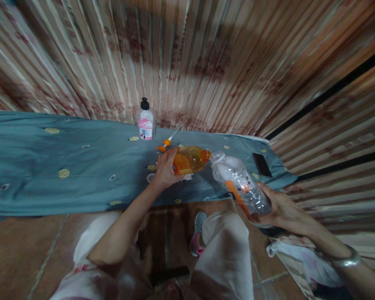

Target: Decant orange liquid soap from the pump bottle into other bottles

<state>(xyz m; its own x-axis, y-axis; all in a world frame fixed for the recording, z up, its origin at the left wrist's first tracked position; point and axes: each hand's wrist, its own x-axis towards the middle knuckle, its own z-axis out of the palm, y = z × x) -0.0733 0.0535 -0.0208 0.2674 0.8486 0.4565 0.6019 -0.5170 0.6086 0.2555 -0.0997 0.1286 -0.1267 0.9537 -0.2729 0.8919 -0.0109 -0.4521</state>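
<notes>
My left hand (165, 168) grips an orange bottle (191, 159) filled with orange liquid, tipped on its side with its mouth pointing right. My right hand (276, 207) holds a clear plastic bottle (241, 184) with an orange label, tilted so its open mouth meets the orange bottle's mouth. Both bottles hang over the teal patterned cloth (65, 158). An orange pump head with a white tube (166, 143) lies on the cloth just behind my left hand.
A white pump bottle with a pink label and black cap (145, 120) stands at the back by a striped curtain (187, 54). A dark phone (262, 164) lies on the cloth at the right. My knees and a shoe (198, 237) are below.
</notes>
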